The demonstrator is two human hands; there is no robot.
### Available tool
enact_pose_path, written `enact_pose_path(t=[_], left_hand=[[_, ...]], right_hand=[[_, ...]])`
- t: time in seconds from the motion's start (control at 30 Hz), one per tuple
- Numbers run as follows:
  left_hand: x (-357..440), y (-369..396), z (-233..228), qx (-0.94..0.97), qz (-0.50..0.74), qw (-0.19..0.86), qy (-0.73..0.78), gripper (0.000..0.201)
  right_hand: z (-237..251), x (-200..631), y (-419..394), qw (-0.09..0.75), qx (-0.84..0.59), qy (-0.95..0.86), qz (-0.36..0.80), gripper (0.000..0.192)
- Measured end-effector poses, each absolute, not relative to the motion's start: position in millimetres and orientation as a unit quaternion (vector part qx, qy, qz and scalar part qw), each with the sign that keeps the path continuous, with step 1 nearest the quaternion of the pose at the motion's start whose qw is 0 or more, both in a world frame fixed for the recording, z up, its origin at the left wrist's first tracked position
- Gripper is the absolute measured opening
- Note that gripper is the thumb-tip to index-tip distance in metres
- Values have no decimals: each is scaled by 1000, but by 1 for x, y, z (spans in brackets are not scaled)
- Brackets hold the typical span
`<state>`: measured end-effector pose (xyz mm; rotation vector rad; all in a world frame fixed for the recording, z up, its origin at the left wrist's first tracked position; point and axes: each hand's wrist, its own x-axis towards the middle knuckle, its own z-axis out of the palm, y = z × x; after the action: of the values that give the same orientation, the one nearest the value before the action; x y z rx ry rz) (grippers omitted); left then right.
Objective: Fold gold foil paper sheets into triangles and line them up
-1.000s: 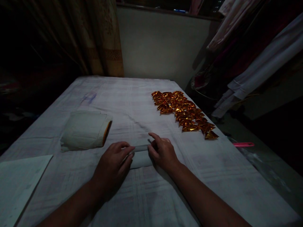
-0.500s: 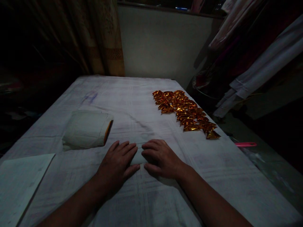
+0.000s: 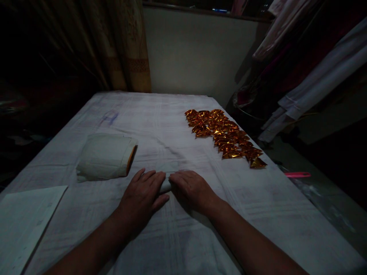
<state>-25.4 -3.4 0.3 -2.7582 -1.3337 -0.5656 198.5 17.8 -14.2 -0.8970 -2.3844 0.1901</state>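
Between my two hands lies a small piece of pale paper (image 3: 165,186), mostly hidden under the fingers; it looks rolled or folded over, with its far part flat on the cloth. My left hand (image 3: 145,191) covers its left end, fingers forward and the thumb at the near side. On the right end, my right hand (image 3: 192,190) has its fingers bent down over the paper, and its thumb is hidden. Left of the hands rests a grey-white paper packet (image 3: 104,157) whose right end shows an orange-gold inside. Beyond my right hand, several shiny gold foil pieces (image 3: 226,133) lie in rows.
A pale checked cloth (image 3: 137,114) covers the table. White paper sheets (image 3: 25,221) lie at the near left. A curtain (image 3: 123,46) and a wall (image 3: 197,57) stand behind. Clothes (image 3: 323,80) hang at the right, above a pink handle (image 3: 298,174) beside the table.
My right hand has shifted slightly left, its fingers closing down and its thumb going out of sight. The paper between the hands has turned from a flat piece into a more rounded shape.
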Motion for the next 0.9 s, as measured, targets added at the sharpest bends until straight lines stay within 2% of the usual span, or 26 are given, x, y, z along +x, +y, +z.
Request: enact_pose_path(t=[0.1,0.2,0.37,0.5,0.53,0.63,0.67,0.9], left_hand=[[-28,-3,-2,-880,-198,5,-431,41],[-31,-2,-3,-878,-219,-7,-426,34],[-32,0,1,-875,-256,-22,-410,19],[-31,-1,4,-877,-247,-44,-411,22],[-30,-2,5,-875,-245,-47,-414,22],[-30,-3,5,-872,-250,-50,-417,25],[-30,-3,5,-871,-253,-52,-419,25],[-26,3,9,-851,-250,-106,-449,26]], right_hand=[[-19,204,21,320,-357,-871,108,31],[-20,207,22,348,-371,-849,146,31],[-15,211,22,337,-354,-854,178,28],[-14,215,21,320,-324,-871,183,50],[-14,215,20,319,-322,-873,177,46],[-16,215,21,326,-349,-866,146,16],[-16,215,21,328,-364,-861,136,12],[-13,208,21,344,-420,-828,143,10]])
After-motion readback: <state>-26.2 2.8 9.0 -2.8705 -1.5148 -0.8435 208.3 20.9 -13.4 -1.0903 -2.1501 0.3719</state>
